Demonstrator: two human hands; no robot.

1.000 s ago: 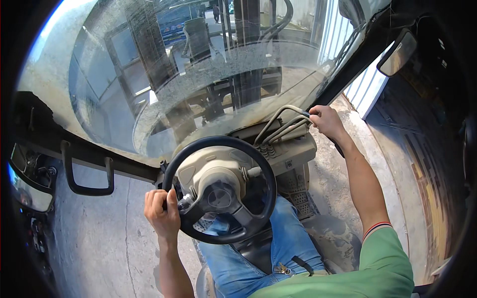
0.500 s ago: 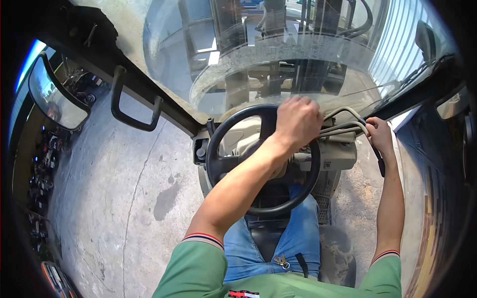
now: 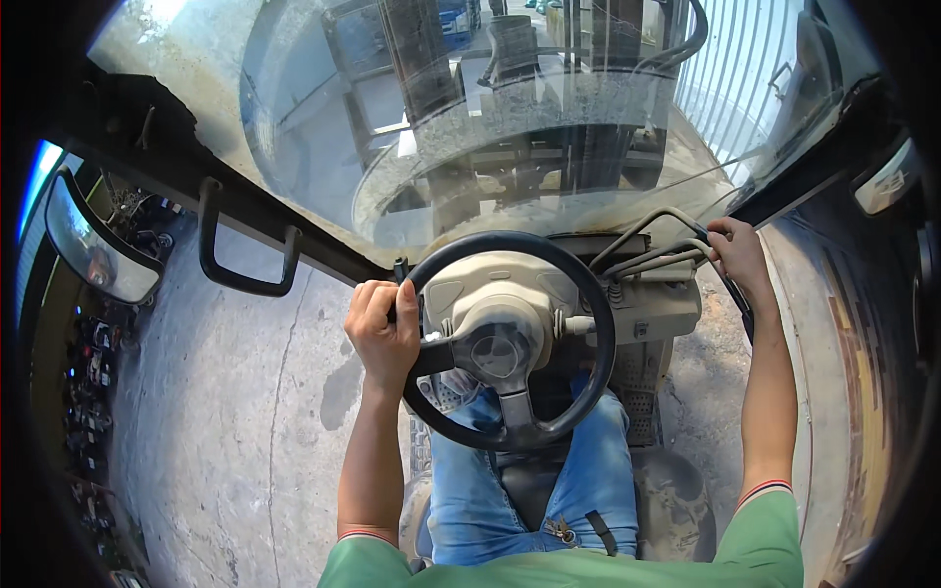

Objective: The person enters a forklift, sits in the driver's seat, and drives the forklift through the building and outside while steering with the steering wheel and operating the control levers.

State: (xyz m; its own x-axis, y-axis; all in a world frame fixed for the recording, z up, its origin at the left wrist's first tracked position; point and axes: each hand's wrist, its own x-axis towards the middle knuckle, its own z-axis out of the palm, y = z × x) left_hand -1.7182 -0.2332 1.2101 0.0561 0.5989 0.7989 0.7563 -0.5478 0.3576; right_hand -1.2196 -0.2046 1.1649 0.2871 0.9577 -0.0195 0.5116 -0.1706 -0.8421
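Black steering wheel, cream column cover
Below the wheel, faded blue jeans and green shirt with red-striped cuffs; right of it, tan control levers on a cream console.

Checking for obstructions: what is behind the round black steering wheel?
Behind the round black steering wheel, a beige, rounded column cover shows, with blue denim trouser legs lower down. The wheel hides part of the cover; what lies there cannot be seen.

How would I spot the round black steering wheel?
Find the clear curved windshield up top. Below it sits the round black steering wheel. Unlike the slender bent metal levers to its right, it forms a full ring, the left hand on its rim.
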